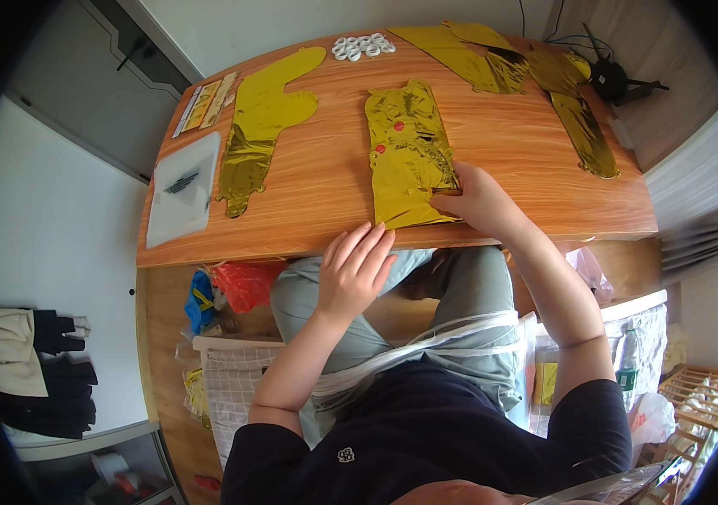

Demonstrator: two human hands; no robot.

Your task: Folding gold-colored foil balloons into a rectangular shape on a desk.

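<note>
A flat gold foil balloon (409, 168), folded into a rough rectangle, lies in front of me at the middle of the wooden table. Two red round spots show on its crinkled upper part. My right hand (483, 200) pinches its lower right edge, thumb on top and the other fingers partly hidden. At the table's front edge, my left hand (354, 268) is open, its fingers stretched out and the tips at the balloon's lower left corner. Whether they press on the foil I cannot tell.
More flat gold foil balloons lie at the left (262, 118), the far middle (468, 55) and the right (582, 118). White ribbon rolls (363, 47) sit at the back. A clear plastic bag with dark thin pieces (184, 189) is at the left, a black router (616, 80) at far right.
</note>
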